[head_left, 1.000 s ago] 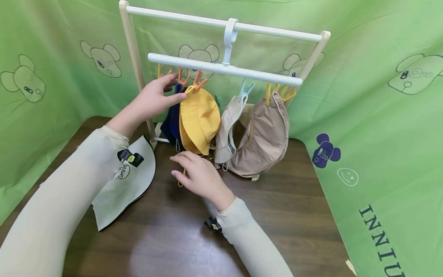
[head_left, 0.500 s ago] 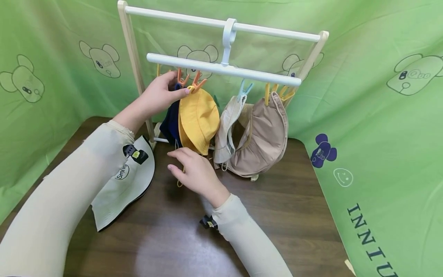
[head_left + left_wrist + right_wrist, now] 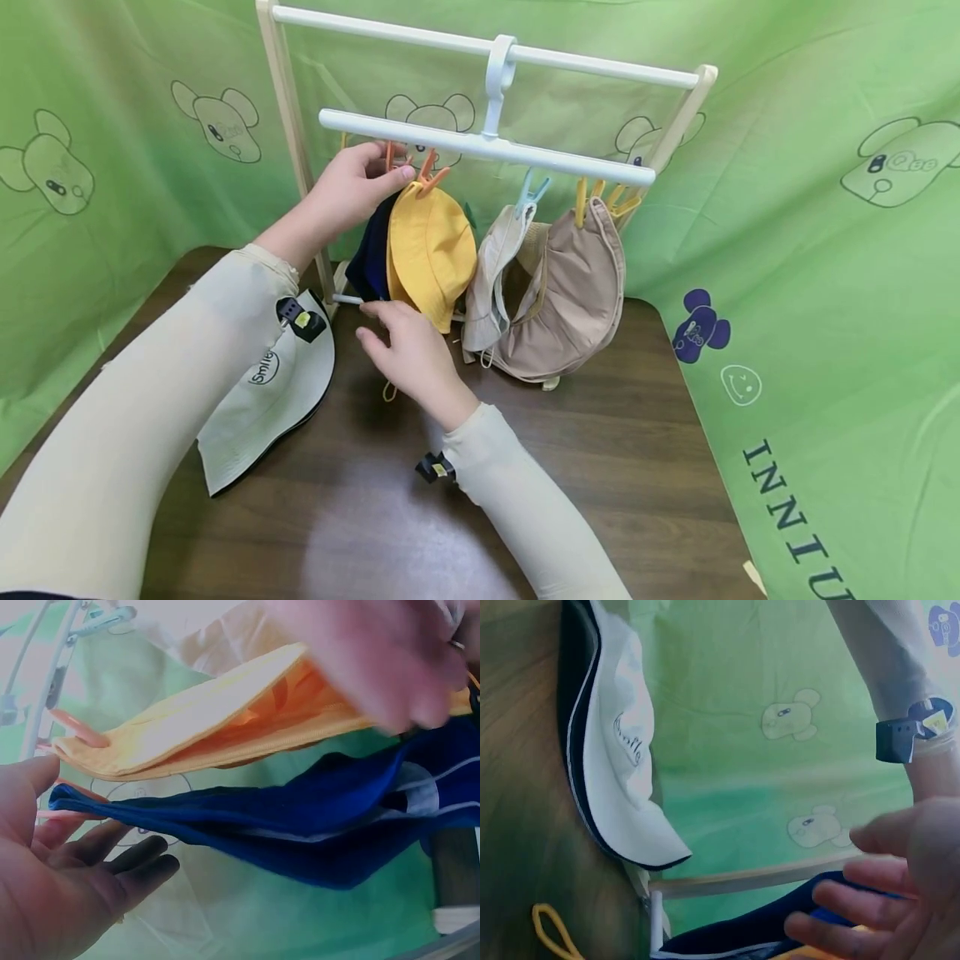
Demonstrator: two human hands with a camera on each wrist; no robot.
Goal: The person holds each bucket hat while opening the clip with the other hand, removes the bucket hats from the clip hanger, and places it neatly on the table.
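My left hand (image 3: 356,183) has its thumb and index finger on either side of an orange clothespin (image 3: 391,157), which pinches the edge of a navy hat (image 3: 300,817). The other left fingers spread loosely below the hat edge in the left wrist view. A yellow bucket hat (image 3: 435,250) hangs just right of the navy one from another orange clothespin (image 3: 431,177). My right hand (image 3: 416,350) hovers below these two hats, fingers loosely extended, holding nothing. In the right wrist view, the right fingertips (image 3: 817,926) overlap the navy hat; contact is unclear.
A white hanger bar (image 3: 487,148) hangs from a wooden rack (image 3: 281,92). Blue and yellow clothespins hold a pale hat (image 3: 491,292) and a brown hat (image 3: 581,292) on the right. A white hat (image 3: 277,400) lies on the brown table (image 3: 600,467).
My left hand rises slightly, its thumb sliding from the yellow hat's top edge up to the orange clothespin. My right hand moves slightly up and left. The hats hang nearly unchanged.
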